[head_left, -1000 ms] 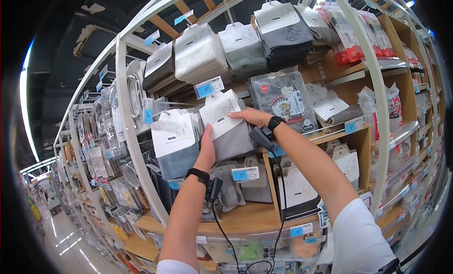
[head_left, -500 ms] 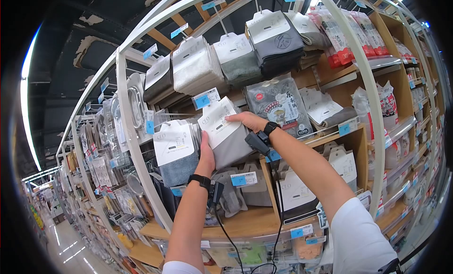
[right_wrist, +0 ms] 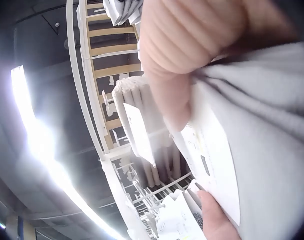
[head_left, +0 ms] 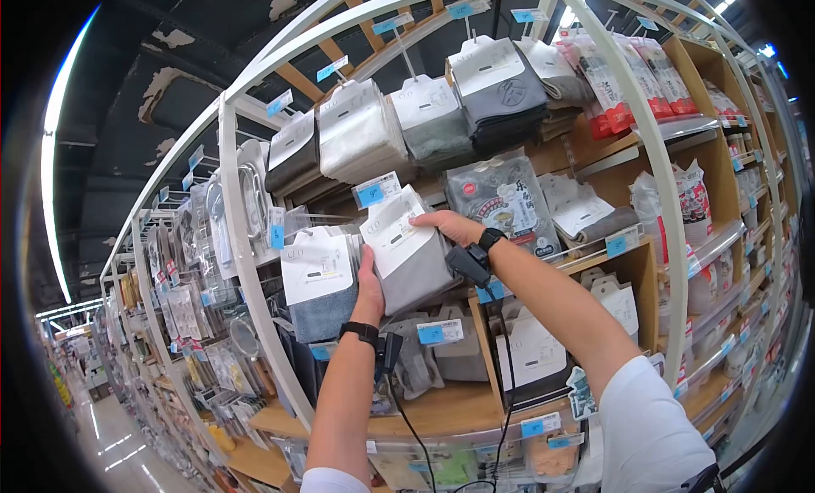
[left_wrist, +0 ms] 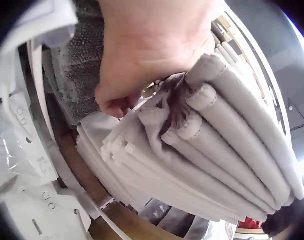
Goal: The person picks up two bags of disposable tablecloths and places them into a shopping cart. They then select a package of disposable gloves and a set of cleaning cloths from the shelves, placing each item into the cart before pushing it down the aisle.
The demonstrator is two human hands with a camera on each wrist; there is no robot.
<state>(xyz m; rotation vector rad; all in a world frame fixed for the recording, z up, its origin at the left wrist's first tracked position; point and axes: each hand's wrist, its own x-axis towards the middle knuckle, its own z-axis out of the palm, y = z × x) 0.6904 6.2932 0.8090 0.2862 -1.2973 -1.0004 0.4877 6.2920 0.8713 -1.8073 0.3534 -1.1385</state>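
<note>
A stack of folded light-grey cloths (head_left: pixel 414 276) with white card labels hangs in the middle of the rack. My left hand (head_left: pixel 368 291) grips its left edge, thumb up by the card. From the right, my right hand (head_left: pixel 450 227) holds the upper right side, its thumb on the white card (right_wrist: pixel 212 160). In the left wrist view the left hand (left_wrist: pixel 147 50) lies against the folded layers (left_wrist: pixel 207 145); some fingers are hidden behind them. The right wrist view shows the right hand (right_wrist: pixel 184 50) curled over the cloth's edge.
Blue-grey towels (head_left: pixel 323 315) hang just left of the stack. Above are more hanging cloths (head_left: pixel 361 136) and a price tag (head_left: pixel 376 191); a grey packaged item (head_left: pixel 501 204) is to the right. A white rack post (head_left: pixel 255 298) stands at left, with a wooden shelf (head_left: pixel 424 411) below.
The head view has shifted slightly. The grey stack has tilted and sits a little lower in the picture, with both hands keeping hold of it.
</note>
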